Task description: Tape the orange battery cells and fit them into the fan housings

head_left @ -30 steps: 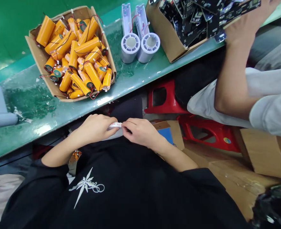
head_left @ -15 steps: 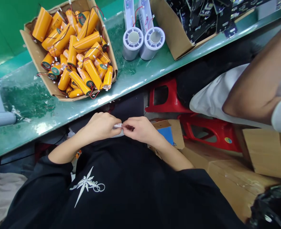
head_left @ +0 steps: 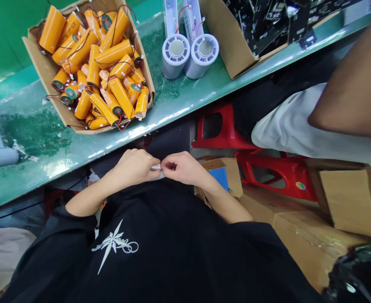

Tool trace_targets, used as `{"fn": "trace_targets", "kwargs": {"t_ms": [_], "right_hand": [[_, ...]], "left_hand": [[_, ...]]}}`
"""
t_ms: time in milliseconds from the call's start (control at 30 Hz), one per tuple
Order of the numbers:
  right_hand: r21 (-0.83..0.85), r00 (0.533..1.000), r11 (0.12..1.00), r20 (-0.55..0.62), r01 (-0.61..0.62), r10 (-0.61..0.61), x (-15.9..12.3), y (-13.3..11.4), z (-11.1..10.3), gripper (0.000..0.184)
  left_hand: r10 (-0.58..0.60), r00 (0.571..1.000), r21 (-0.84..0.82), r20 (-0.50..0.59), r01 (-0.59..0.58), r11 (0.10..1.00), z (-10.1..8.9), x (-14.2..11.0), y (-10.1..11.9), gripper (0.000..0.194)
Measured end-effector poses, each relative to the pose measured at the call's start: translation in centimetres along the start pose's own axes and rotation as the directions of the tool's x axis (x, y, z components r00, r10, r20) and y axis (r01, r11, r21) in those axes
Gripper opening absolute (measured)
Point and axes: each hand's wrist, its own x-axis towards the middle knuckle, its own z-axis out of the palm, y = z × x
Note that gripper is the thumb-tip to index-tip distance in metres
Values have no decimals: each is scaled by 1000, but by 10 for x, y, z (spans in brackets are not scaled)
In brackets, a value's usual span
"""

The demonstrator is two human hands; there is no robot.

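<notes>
Close against my body, below the bench edge, my left hand (head_left: 138, 165) is closed on a pale plastic part (head_left: 158, 173), mostly hidden behind my fingers and shirt. A small whitish bit (head_left: 155, 167) shows by the left thumb; I cannot make out what it is. Right beside it my right hand (head_left: 184, 169) is closed in a pinch, fingertips touching the pale part's end. Whatever sits between those fingertips is too small to tell. Beyond my hands, a cardboard box (head_left: 67, 118) on the bench holds many orange wrapped battery packs (head_left: 121, 96) with thin wires.
Two pale lavender housings (head_left: 176, 63) with round ends stand on the green bench (head_left: 87, 147). Another housing (head_left: 2, 155) lies at far left. A carton of black circuit boards (head_left: 261, 25) is at upper right. Red stools (head_left: 276, 174), cardboard boxes (head_left: 302, 235) and a co-worker's arm (head_left: 352, 88) are at right.
My right hand has shifted very slightly, still pinching by the pale part. The co-worker's arm at right has moved up and to the right. My left hand stays put.
</notes>
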Motion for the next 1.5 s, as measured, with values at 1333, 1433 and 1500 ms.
{"fn": "trace_targets", "kwargs": {"t_ms": [1333, 1433, 1500], "right_hand": [[619, 952, 747, 4, -242, 305, -4, 28, 29, 7], [835, 935, 508, 22, -212, 353, -3, 41, 42, 6], [908, 925, 385, 9, -167, 380, -4, 49, 49, 10]], "left_hand": [[-28, 998, -101, 54, 33, 994, 0, 1, 9, 28], [-26, 999, -94, 47, 31, 995, 3, 2, 7, 32], [-2, 1000, -98, 21, 4, 995, 4, 1, 2, 32]]}}
